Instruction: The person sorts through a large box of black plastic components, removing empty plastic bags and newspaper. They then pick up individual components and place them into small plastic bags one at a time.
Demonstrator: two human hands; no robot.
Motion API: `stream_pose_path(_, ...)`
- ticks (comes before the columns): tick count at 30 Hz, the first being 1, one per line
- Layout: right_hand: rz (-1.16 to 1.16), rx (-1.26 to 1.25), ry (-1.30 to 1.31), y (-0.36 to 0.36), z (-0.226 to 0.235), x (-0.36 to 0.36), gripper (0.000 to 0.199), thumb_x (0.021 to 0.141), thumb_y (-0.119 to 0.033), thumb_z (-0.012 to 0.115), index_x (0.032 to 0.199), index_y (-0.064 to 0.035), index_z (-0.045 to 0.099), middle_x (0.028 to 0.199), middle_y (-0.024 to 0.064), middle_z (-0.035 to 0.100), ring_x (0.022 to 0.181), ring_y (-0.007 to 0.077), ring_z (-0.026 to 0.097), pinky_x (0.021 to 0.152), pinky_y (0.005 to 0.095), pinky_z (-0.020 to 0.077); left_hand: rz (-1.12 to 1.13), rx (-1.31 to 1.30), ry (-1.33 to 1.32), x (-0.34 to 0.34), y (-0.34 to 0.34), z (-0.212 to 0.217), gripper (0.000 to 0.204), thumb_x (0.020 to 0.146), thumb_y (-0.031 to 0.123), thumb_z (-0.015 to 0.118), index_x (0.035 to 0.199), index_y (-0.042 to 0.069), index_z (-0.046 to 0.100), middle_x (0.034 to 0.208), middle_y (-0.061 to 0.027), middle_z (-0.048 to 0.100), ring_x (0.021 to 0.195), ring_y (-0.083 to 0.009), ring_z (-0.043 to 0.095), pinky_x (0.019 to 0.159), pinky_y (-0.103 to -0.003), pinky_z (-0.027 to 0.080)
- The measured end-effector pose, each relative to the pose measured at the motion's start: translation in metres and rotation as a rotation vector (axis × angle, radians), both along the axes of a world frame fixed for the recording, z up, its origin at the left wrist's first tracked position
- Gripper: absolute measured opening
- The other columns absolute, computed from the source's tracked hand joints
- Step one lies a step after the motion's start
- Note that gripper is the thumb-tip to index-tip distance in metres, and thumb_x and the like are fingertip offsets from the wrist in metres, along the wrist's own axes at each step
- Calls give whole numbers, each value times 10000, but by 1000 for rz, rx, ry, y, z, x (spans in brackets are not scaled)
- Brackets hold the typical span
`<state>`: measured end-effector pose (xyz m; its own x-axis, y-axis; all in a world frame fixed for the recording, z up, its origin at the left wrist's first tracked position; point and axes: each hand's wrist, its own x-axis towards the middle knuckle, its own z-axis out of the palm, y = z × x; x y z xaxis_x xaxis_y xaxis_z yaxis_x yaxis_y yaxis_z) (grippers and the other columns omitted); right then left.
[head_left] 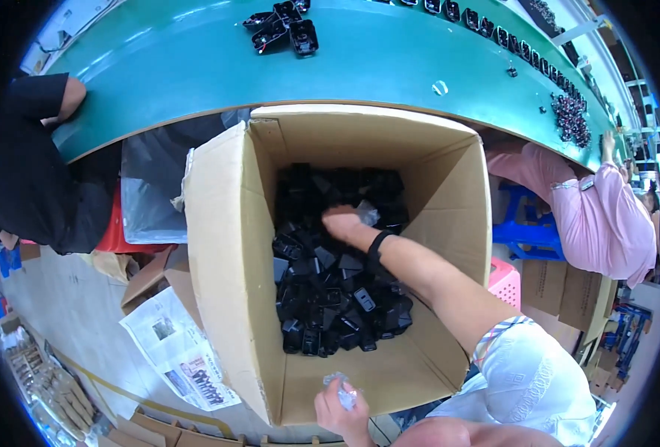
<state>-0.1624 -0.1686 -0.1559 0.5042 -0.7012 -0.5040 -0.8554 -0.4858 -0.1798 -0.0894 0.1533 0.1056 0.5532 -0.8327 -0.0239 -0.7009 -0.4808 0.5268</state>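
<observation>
A large open cardboard box point(229, 283) stands right in front of me, its bottom covered by a heap of black plastic housings point(333, 298). My right arm reaches deep into it, with a black band at the wrist. Over the far part of the heap, my right hand point(342, 223) is closed, fingers curled down among the parts; what they grip is hidden. A piece of crumpled clear plastic point(368, 214) shows right beside that hand. At the near rim, my left hand point(336, 408) is closed around a crumpled clear plastic bag point(342, 389).
Beyond the box runs a green workbench point(374, 71) with black housings point(285, 30) and a pile of small dark parts point(570, 119). People sit at left and right; a blue stool point(527, 227) and grey-lined bin point(155, 182) flank the box. Newspaper point(181, 350) lies at left.
</observation>
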Motion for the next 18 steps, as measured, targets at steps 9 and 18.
stream_pose_path(9,-625,-98,-175,-24,31,-35,279,824,-259,603,1054,-111,662,1007,176,683,947,371,652,820,464,522,16,44,36,1,-9,6,138,789,56,633,926,40,641,777,-147,595,681,-357,564,606,-431,457)
stream_pose_path(18,-227,196,21,-6,0,-2,265,771,-256,655,965,-87,716,982,154,696,963,332,655,839,421,533,-18,60,49,4,-9,7,160,780,51,637,939,35,642,799,-136,613,689,-333,579,615,-408,469)
